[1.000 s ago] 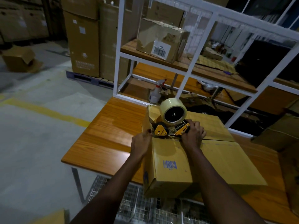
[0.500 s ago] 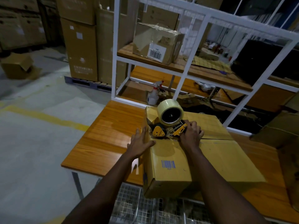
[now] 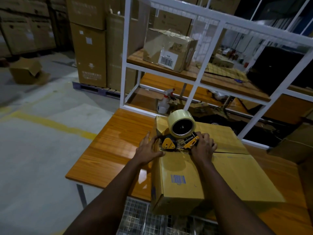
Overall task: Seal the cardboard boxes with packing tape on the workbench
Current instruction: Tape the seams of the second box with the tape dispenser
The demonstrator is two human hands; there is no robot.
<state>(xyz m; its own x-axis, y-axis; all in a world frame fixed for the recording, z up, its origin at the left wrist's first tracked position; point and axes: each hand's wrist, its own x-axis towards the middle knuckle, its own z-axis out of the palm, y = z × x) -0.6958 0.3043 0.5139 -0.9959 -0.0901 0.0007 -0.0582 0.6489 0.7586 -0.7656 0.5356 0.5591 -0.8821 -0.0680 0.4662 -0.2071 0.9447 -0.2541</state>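
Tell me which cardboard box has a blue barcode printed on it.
The box on the workbench, with the tape dispenser on top. The shelf box carries a black barcode on a white label instead.
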